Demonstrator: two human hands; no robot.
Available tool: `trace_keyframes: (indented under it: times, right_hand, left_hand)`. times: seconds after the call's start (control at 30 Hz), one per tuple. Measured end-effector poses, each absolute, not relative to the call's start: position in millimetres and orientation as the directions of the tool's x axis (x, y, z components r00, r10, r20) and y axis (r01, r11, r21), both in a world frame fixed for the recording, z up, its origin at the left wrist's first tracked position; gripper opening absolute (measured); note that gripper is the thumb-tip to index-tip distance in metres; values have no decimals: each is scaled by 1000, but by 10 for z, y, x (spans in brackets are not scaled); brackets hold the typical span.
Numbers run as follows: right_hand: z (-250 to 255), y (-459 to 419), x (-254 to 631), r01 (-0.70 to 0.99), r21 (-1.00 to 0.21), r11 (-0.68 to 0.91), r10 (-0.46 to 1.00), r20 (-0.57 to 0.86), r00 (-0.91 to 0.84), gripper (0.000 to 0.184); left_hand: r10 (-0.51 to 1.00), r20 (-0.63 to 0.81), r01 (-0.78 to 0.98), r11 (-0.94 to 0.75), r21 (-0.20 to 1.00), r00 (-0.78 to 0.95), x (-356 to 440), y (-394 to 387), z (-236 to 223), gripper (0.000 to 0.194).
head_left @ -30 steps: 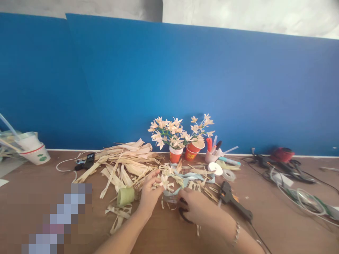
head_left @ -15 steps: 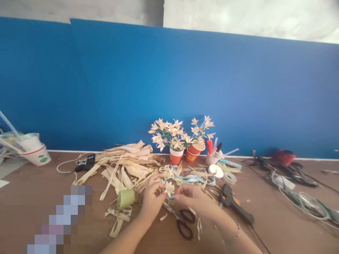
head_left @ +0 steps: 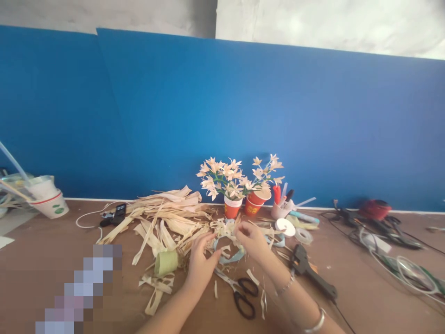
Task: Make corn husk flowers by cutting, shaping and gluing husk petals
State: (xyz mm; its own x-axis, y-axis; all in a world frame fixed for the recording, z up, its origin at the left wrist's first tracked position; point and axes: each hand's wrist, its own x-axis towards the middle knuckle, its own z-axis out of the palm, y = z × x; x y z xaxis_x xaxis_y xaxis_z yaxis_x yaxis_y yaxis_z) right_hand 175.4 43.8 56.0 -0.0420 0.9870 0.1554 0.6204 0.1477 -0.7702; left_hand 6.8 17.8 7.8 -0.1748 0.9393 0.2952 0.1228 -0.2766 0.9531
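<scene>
My left hand (head_left: pixel 201 264) hovers above the littered middle of the table, its thumb and fingers apart. Just past its thumb tip shows a small pale scrap (head_left: pixel 225 252). My right hand (head_left: pixel 252 239) reaches farther forward, fingers pinched together beside a heap of pale flowers (head_left: pixel 222 227); whatever it grips is hidden. Between the hands curves a light blue ribbon (head_left: pixel 232 258). Below them lie black-handled scissors (head_left: pixel 244 297), with thin cut strips (head_left: pixel 263 299) around them. A green roll (head_left: pixel 166 263) is left of my left hand.
Pale dried husks (head_left: pixel 170 213) spread at the left. Behind my hands stand red cups (head_left: pixel 232 209) with flower sprays. On the right are a glue gun (head_left: pixel 311 273), a white roll (head_left: pixel 285 227), clear tape (head_left: pixel 303 236), a pen cup (head_left: pixel 281 210) and tangled cables (head_left: pixel 399 264). A blue panel (head_left: pixel 243 102) stands behind.
The white flower at my left fingertips no longer shows there. My right hand has moved forward and slightly up towards the flower heap. My left hand stays nearly in place.
</scene>
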Motion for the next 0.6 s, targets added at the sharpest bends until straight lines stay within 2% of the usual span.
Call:
trace_keyframes:
  times: [0.1, 0.27, 0.4, 0.47, 0.6]
  right_hand:
    - [554, 597, 1768, 750, -647, 138, 982, 190, -17, 21]
    - [545, 647, 1677, 808, -573, 138, 979, 204, -23, 16]
    - [472, 619, 1569, 865, -452, 218, 960, 259, -106, 12]
    - [424, 639, 1541, 854, -465, 234, 956, 269, -116, 9]
    - [365, 754, 1584, 788, -583, 197, 962, 268, -42, 12]
  left_hand:
    - [936, 276, 102, -259, 960, -220, 50, 208, 27, 4]
    - [926, 301, 122, -279, 952, -229, 43, 237, -16, 10]
    - [921, 321, 148, -294, 944, -221, 49, 242, -17, 14]
    - [919, 332, 177, -298, 938, -213, 47, 243, -16, 13]
    - [911, 357, 245, -305, 920, -207, 37, 248, -28, 14]
